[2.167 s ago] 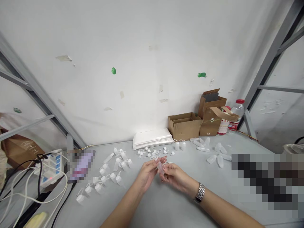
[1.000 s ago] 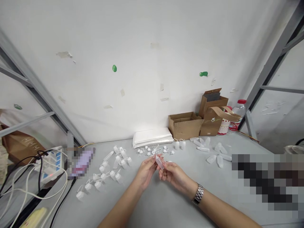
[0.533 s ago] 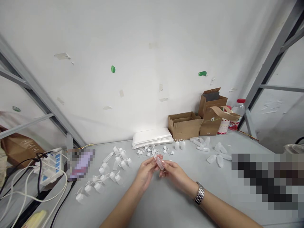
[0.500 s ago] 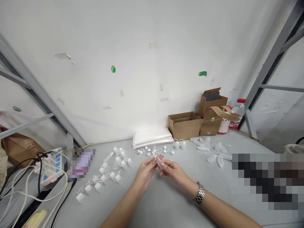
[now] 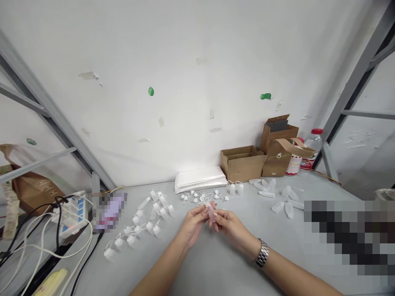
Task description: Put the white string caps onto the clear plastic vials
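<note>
A small translucent bottle is held between both hands above the grey table. My left hand pinches its upper end, where a white part shows. My right hand, with a metal watch at the wrist, grips the bottle's body from the right. Just beyond the hands lie several small white caps with loops. Several capped bottles stand or lie on the left of the table. On the right are several uncapped translucent bottles, lying loose.
A stack of white sheets lies against the wall, beside an open cardboard box and a brown paper bag. A power strip with tangled cables is at the left. Two capped bottles stand before the box.
The view has shifted slightly, so the scene sits a little further right. Both hands still hold the bottle, which now shows more of its length between the fingers.
</note>
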A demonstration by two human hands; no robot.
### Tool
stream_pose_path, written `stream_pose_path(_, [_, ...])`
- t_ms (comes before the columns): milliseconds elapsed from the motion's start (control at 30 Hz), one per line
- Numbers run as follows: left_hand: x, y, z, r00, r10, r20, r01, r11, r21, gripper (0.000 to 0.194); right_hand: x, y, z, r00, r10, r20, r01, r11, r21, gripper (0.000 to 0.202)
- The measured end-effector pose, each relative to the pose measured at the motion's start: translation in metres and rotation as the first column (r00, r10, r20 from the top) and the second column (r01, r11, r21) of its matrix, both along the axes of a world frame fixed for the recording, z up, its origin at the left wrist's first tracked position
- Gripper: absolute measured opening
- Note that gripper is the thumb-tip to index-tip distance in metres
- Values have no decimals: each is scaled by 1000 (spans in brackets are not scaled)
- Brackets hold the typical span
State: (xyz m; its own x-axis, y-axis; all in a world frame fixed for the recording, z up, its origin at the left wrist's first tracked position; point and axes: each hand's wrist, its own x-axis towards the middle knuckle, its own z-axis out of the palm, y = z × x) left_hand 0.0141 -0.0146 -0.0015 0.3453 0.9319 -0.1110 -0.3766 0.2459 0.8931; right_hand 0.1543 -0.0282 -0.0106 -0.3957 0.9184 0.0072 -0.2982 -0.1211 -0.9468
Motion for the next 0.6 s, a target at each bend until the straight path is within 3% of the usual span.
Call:
stream_pose_path(267, [0, 4, 1, 999, -11, 46, 11, 1000, -2, 40, 0, 0, 7, 999, 7, -48, -8, 1000, -22, 35])
stream_pose_path(367, [-9, 12, -2, 970, 201, -134, -191, 978, 85, 39, 3, 3, 8, 996, -85, -18, 85, 996, -41, 36])
stream_pose_path(400, [-13, 16, -5, 912, 324, -251, -284, 941, 185, 36, 5, 5, 8, 990, -141, -10, 141, 989, -46, 36])
stream_pose_path(467, [-20, 25, -15, 696, 553, -457, -352, 818, 454, 30, 9, 8, 8, 967, -255, 6, 255, 966, -49, 36])
stream_pose_path(533, [-24, 34, -25, 494, 667, -558, -249, 723, 644, 29, 12, 10, 8, 947, -322, 20, 322, 945, -51, 36])
stream_pose_path(600, [-26, 42, -34, 360, 690, -628, -119, 702, 702, 30, 13, 11, 7, 946, -324, 28, 325, 944, -61, 36])
